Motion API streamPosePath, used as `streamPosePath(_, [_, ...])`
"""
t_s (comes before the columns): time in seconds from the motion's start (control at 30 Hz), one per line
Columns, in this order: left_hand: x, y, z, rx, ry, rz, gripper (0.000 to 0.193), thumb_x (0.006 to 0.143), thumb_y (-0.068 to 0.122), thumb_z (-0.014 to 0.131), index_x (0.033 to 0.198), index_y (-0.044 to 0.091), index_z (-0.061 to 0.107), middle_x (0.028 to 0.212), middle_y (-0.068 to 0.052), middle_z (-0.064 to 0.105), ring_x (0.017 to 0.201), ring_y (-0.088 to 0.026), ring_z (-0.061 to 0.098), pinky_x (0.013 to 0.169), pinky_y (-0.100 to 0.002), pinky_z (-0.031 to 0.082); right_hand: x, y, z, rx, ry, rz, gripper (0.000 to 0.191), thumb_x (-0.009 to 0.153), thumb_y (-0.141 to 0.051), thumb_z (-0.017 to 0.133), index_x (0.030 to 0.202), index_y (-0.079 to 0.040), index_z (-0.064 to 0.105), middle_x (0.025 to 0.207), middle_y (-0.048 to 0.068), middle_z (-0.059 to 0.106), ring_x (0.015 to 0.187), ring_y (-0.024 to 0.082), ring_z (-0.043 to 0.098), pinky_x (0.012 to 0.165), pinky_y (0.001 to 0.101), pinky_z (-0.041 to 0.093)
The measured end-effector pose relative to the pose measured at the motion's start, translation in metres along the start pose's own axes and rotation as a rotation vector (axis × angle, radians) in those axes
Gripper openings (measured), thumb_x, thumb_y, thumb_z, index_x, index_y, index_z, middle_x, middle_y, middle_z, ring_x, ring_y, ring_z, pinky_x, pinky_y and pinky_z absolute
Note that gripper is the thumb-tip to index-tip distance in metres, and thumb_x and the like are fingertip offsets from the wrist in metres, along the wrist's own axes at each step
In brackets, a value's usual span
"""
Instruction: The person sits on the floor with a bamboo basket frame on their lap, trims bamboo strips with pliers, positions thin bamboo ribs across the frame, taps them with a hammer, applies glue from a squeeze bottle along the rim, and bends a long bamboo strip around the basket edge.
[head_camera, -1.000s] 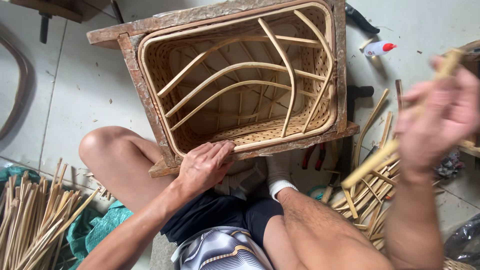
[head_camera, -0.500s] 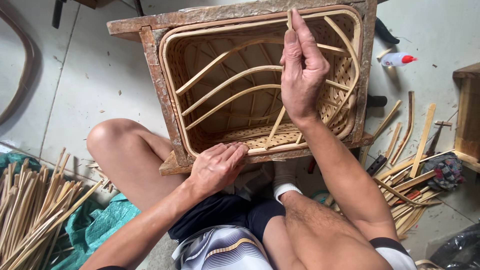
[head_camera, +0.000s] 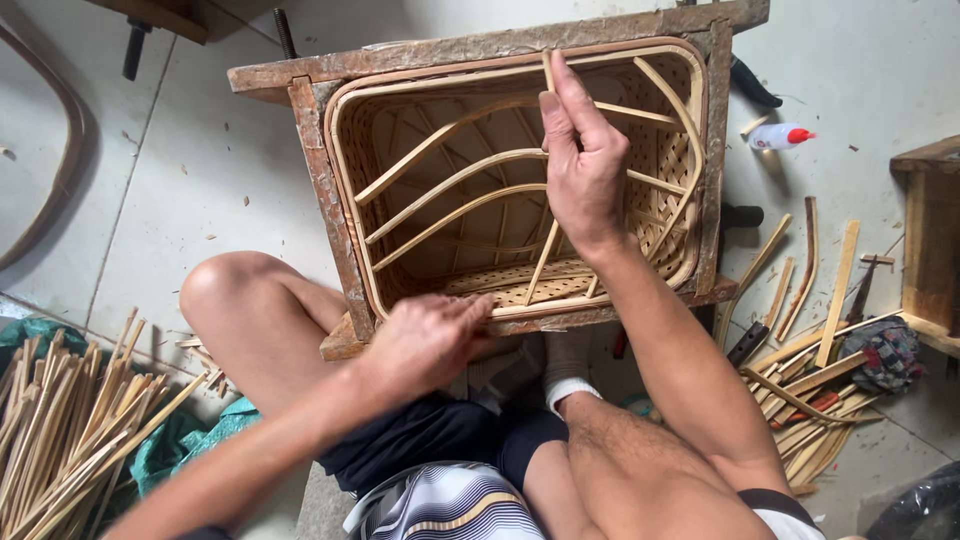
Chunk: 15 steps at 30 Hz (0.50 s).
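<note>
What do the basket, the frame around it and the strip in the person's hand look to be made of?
The basket looks like woven bamboo or rattan: pale tan, flat interlaced strips, bent ribs. The frame around it seems rough old wood, brown, worn and chipped. The strip that the right hand holds looks like split bamboo, pale and unfinished. The left hand rests on the frame's near edge.

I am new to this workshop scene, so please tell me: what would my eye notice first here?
First, the woven basket inside a worn wooden frame, filling the upper centre. The right hand holds a bamboo strip upright across its opening, while the left hand rests on the frame's near edge. Bundles of bamboo sticks lie at the lower left.
</note>
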<state>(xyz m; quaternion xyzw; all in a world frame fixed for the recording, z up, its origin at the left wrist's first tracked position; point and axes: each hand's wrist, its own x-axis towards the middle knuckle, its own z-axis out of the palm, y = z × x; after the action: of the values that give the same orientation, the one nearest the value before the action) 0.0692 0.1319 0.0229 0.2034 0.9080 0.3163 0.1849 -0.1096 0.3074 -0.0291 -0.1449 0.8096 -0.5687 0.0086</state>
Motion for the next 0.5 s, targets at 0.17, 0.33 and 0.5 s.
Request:
streamPosePath(0.17, [0.098,-0.09,-0.082,0.326,0.499,0.264,0.065,0.082,0.029,0.081,0.135,-0.001,0.058,0.136,-0.019,0.065,0.128,-0.034,0.059,0.106,-0.052,0.051,0.008,-0.023,-0.001,-0.276,-0.157,0.366,0.04,0.115,-0.026,0.053,0.154,-0.02,0.052,0.121,0.017,0.076,0.089,0.036,0.066,0.071,0.0373,0.056])
streamPosePath(0.33, [0.156,-0.138,-0.083,0.41,0.352,0.321,0.054,0.109,0.029,0.076,0.15,0.0,0.055,0.147,-0.017,0.058,0.115,-0.029,0.06,0.102,-0.042,0.053,0.018,-0.029,-0.005,-0.141,-0.199,0.169,0.041,0.109,-0.025,0.057,0.145,-0.004,0.058,0.135,0.018,0.068,0.123,0.028,0.069,0.103,0.0367,0.057])
streamPosePath(0.5, [0.149,-0.137,-0.083,0.48,0.366,0.403,0.055,0.107,0.025,0.067,0.157,0.01,0.051,0.157,-0.01,0.053,0.125,-0.027,0.061,0.107,-0.04,0.051,0.012,-0.014,-0.008,-0.075,-0.224,0.171,0.038,0.11,-0.02,0.058,0.142,-0.002,0.059,0.137,0.018,0.067,0.125,0.027,0.07,0.105,0.0339,0.057])
